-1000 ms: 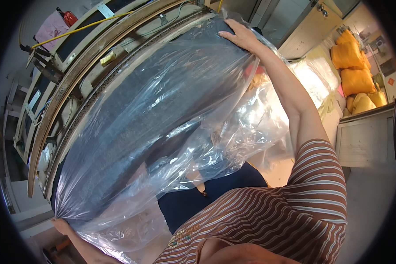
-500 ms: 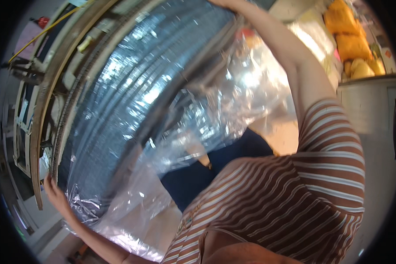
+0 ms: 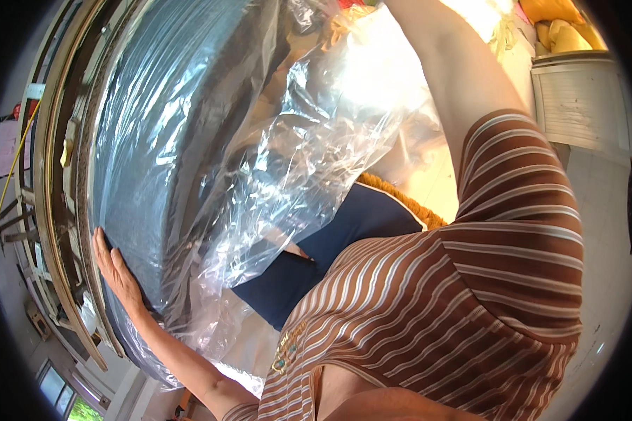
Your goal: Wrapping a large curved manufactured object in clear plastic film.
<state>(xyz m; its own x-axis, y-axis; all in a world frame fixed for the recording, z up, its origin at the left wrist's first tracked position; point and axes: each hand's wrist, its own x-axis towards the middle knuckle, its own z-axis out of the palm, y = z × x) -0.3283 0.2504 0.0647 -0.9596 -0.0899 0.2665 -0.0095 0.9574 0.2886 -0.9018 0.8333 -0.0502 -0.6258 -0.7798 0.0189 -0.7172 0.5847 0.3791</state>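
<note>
In front of me is a broad, dark blue-grey slab or stack [image 3: 144,210] under shiny clear plastic film [image 3: 288,175], which hangs in loose folds along the near side. On the film near the slab's left outer edge lies my left hand [image 3: 119,277], fingers stretched out and flat. My right arm reaches up past the top of the view, so that hand is hidden, and what it touches cannot be seen.
Long curved-looking rails [image 3: 53,189] run along the far left side. A yellow rod [image 3: 15,165] hangs beyond them. A brown fringed cushion or mat [image 3: 407,200] lies by my lap. At upper right, yellow-orange bundles [image 3: 569,35] sit on a pale cabinet [image 3: 576,98].
My left hand has come from the slab's outer edge onto the film, fingers extended. My right hand, partly seen at the top before, is now out of view. The view has turned.
</note>
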